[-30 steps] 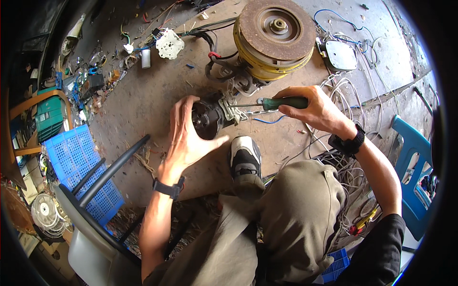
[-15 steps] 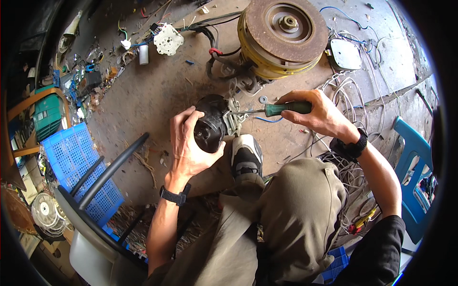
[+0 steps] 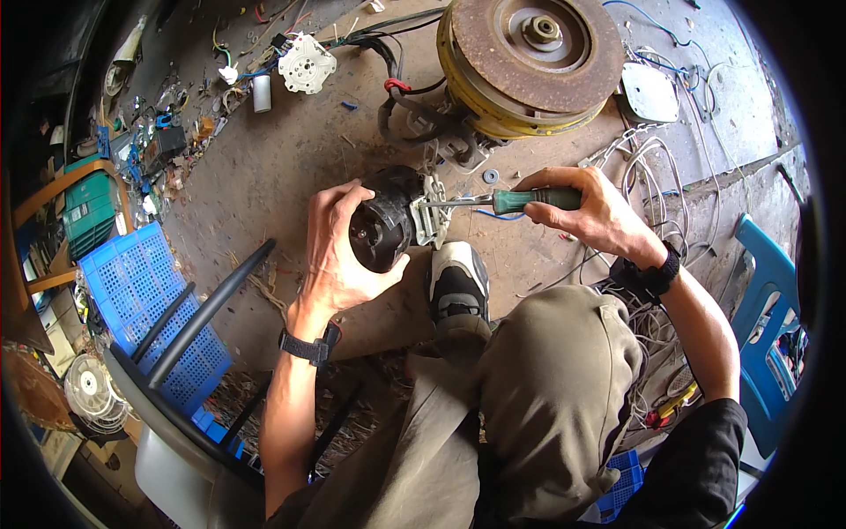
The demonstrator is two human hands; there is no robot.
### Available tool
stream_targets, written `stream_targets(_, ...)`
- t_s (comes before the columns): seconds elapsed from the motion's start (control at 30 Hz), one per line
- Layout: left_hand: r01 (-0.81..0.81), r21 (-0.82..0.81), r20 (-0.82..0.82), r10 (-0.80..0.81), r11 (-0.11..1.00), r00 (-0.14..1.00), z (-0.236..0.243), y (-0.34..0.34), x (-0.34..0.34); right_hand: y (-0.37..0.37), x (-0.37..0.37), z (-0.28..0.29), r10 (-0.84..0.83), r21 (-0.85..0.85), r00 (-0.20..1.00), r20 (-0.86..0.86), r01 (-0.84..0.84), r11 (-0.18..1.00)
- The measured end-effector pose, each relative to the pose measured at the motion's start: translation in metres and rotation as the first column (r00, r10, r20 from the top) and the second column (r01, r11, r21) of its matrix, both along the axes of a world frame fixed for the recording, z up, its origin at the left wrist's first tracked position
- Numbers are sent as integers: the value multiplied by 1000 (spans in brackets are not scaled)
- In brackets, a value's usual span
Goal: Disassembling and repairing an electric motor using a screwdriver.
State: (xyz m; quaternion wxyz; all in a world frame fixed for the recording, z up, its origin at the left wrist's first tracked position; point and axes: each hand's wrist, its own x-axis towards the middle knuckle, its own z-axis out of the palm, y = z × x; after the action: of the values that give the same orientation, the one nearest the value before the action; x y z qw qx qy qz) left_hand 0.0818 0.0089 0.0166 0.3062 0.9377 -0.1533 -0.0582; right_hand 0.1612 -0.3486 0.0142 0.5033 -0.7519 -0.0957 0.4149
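My left hand (image 3: 328, 256) is wrapped round a black rounded housing (image 3: 394, 207) with openings in its end, thumb below and fingers above. A pale, ribbed part (image 3: 432, 220) is joined to the housing's right side. In my right hand (image 3: 604, 216) is a screwdriver with a green handle (image 3: 515, 202), held level and pointing left. Its metal shaft reaches over the pale part; whether the tip touches it I cannot tell. My shoe (image 3: 458, 278) stands just below these parts.
A yellow drum with a rusty disc (image 3: 573, 79) stands beyond my hands. Cables and a white slotted disc (image 3: 306, 63) lie at the far left. A blue perforated crate (image 3: 150, 304) is at left, coiled wires (image 3: 648, 167) and a blue plastic chair (image 3: 762, 300) at right.
My left hand and the housing have shifted slightly left, and the housing has turned a little. The screwdriver stays at the pale part, its handle slightly farther right. The whole view has shifted a little.
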Motion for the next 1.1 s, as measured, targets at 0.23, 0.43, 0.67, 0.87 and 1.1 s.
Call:
stream_targets(0.23, 6, 14, -8, -6, 1000, 1000, 0, 2, 7, 1, 8, -1, 45, 15, 995, -84, -44, 999)
stream_targets(0.43, -9, 41, -132, 14, 999, 991, 0, 2, 19, 3, 32, -5, 85, 177, 569, -818, 108, 978)
stream_targets(0.67, 13, 55, -137, -5, 998, 991, 8, -2, 23, 9, 47, -12, 218, 93, 841, -495, -198, 976)
stream_targets(0.87, -8, 65, -132, 17, 998, 991, 3, -4, 21, 11, 34, -22, 238, 40, 949, -205, -235, 971)
stream_targets(1.1, 27, 69, -107, -20, 997, 994, 5, -6, 23, 5, 18, -28, 283, 9, 908, 308, -300, 954)
